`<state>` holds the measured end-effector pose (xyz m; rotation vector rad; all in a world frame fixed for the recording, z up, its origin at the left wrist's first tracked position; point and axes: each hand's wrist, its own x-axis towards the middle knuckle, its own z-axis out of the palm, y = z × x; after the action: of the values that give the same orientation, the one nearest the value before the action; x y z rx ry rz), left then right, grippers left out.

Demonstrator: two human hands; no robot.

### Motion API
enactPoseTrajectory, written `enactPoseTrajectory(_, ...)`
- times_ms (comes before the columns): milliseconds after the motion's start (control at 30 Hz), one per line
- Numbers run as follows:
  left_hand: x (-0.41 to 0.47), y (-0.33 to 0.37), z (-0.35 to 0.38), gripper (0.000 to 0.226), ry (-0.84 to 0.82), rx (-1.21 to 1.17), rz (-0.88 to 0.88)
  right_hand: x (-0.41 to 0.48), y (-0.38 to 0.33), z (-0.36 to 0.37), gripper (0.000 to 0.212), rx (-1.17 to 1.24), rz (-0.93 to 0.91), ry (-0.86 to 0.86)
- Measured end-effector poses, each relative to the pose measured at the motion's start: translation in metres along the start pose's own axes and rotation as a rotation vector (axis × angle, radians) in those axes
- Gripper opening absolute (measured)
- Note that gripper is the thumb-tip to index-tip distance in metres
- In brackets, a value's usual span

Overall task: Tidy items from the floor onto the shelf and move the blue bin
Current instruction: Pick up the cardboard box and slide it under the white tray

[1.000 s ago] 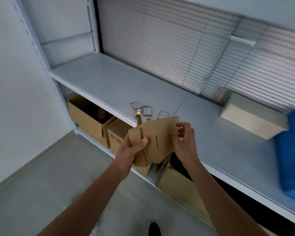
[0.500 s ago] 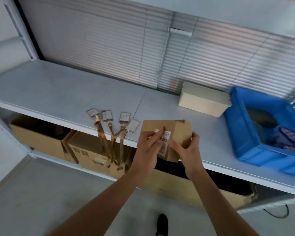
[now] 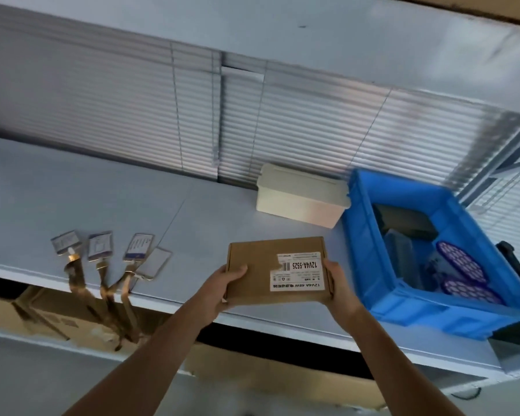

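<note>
Head view, and both hands are on one flat brown cardboard box (image 3: 278,270) at centre frame: the left hand (image 3: 222,285) clamps its left edge, thumb on top, while the right hand (image 3: 339,283) presses its right edge, fingers hidden beneath. One white label, upside down, on the lid. The box sits low over the grey metal shelf (image 3: 102,205), whether touching I cannot tell. Right of frame, one blue plastic bin (image 3: 403,310) on the shelf, dark items and two purple patterned discs (image 3: 460,262) inside. Just left of the bin, one cream rectangular box (image 3: 300,196). Lower left, four badge cards (image 3: 99,244), gold lanyards hanging over the shelf edge.
</note>
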<state>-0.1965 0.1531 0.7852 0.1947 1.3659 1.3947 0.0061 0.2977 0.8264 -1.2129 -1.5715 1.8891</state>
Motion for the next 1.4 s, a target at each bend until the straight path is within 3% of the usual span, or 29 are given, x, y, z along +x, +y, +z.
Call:
enactPoseTrajectory(233, 0.034, -0.008, 0.038, 0.039, 0.076, -0.074, -0.045, 0.045, 0.008, -0.032, 0.043, -0.065, 0.15, 0.094)
enactPoseTrajectory(400, 0.037, -0.005, 0.036, 0.028, 0.099, -0.15, -0.12, 0.057, 0.023, -0.034, 0.025, 0.051, 0.225, 0.004)
enactPoseTrajectory(500, 0.039, -0.004, 0.033, 0.032, 0.086, -0.137, -0.137, 0.062, 0.026, -0.028, 0.04, 0.076, 0.245, 0.064)
enactPoseTrajectory(600, 0.047, -0.006, 0.029, 0.041, 0.087, -0.171, -0.112, 0.069, 0.025, -0.026, 0.073, 0.119, 0.274, 0.104)
enactPoseTrajectory(633, 0.051, -0.005, 0.029, 0.042, 0.094, -0.176, -0.101, 0.069, 0.024, -0.025, 0.072, 0.101, 0.284, 0.099)
enactPoseTrajectory(700, 0.062, 0.0, 0.03, 0.041, 0.103, -0.134, -0.071, 0.07, 0.028, -0.028, 0.051, 0.02, 0.343, 0.093)
enactPoseTrajectory(767, 0.076, 0.006, 0.035, 0.037, 0.073, -0.09, -0.051, 0.076, 0.035, -0.035, 0.044, 0.032, 0.42, 0.124)
enactPoseTrajectory(867, 0.101, 0.014, 0.048, 0.039, 0.041, -0.014, -0.008, 0.097, 0.037, -0.043, 0.049, 0.158, 0.434, 0.221)
enactPoseTrajectory(1033, 0.147, 0.028, 0.069, 0.062, 0.233, 0.221, 0.021, 0.146, 0.019, -0.046, 0.051, 0.135, 0.351, 0.289)
enactPoseTrajectory(1200, 0.183, 0.053, 0.081, 0.041, 0.285, 0.283, 0.113, 0.193, 0.009, -0.055, 0.069, -0.075, 0.346, 0.27)
enactPoseTrajectory(1300, 0.194, 0.048, 0.079, 0.054, 0.35, 0.327, 0.099, 0.202, 0.008, -0.059, 0.057, -0.16, 0.356, 0.263)
enactPoseTrajectory(1400, 0.193, 0.044, 0.082, 0.049, 0.363, 0.34, 0.1, 0.207, 0.012, -0.057, 0.053, -0.142, 0.35, 0.242)
